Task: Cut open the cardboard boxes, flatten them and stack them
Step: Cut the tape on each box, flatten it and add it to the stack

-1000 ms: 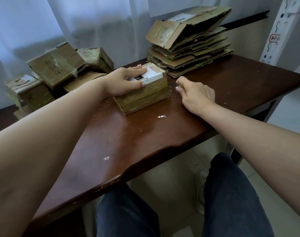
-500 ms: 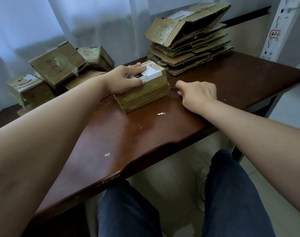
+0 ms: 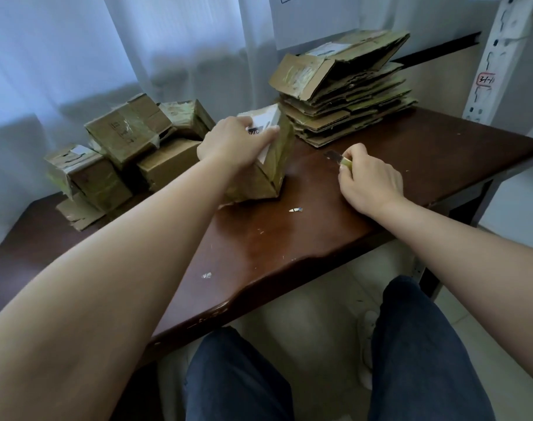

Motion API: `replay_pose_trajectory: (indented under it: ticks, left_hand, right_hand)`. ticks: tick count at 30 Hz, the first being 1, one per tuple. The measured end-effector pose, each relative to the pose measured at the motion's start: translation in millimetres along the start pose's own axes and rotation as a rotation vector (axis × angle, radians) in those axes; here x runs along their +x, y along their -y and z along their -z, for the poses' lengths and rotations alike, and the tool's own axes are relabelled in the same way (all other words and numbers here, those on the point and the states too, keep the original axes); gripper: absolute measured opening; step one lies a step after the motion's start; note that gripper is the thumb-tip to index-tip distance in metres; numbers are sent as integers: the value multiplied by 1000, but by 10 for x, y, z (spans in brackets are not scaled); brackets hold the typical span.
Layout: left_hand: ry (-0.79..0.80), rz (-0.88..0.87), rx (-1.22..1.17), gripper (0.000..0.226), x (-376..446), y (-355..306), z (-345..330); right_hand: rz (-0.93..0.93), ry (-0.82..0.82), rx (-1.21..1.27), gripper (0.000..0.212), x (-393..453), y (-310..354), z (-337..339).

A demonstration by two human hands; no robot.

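A small taped cardboard box (image 3: 266, 170) with a white label stands tipped up on one edge at the middle of the brown table (image 3: 304, 247). My left hand (image 3: 232, 145) grips its top, fingers curled over the label. My right hand (image 3: 370, 180) holds a small utility knife (image 3: 338, 158) just right of the box, its blade pointing up and left and clear of the cardboard. A stack of flattened boxes (image 3: 347, 98) lies at the back right of the table.
Several sealed taped boxes (image 3: 128, 153) are piled at the back left. A snapped-off blade tip (image 3: 295, 210) and paper scraps lie on the table. A white metal rack post (image 3: 502, 56) stands at the right. My knees are below the table's front edge.
The box has been tipped from lying flat up onto one edge by my left hand. My right hand has lifted off the table, and the knife blade now shows.
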State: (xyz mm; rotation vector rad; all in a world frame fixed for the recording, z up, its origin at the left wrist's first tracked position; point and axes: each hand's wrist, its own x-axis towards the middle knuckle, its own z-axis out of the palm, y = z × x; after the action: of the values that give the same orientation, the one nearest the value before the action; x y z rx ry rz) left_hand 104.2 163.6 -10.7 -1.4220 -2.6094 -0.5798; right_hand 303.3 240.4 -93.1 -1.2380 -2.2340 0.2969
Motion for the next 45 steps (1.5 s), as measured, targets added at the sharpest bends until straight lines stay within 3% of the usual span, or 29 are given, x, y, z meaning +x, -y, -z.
replay_pose_trajectory:
  ticks: [4,8,11,15,22,29,37,40,45]
  left_hand:
    - [104,83,81,87,42,-63,-86]
    - [167,-48,-32,82,11,1,-31]
    - [202,-279,-221,71,-112,116,78]
    - [397,-429,-100,70,-196,217,51]
    - [294,-525,50,56,-175,89,-77]
    - [283,-513,54,73,-141,126,-115]
    - [233,-510,81,59,-126,133,-139]
    - [230,-513,95,64,-158,103,-111]
    - [224,-506,91,57,-147,115,-109]
  right_hand:
    - [48,9,46,22,-57,32,7]
    - [156,-56,14,22,-145,32,42]
    - [258,-110,13,22,-219,48,62]
    - [379,-149,32,20,-292,88,37]
    - [436,-153,30,21,-322,130,-28]
    - [429,-169,22,23,-322,123,-87]
    - [453,-216,-44,18,-355,222,-111]
    - [441,-243,-80,11,-377,265,-125]
    - [428,-102,-235,13,-451,275,-67]
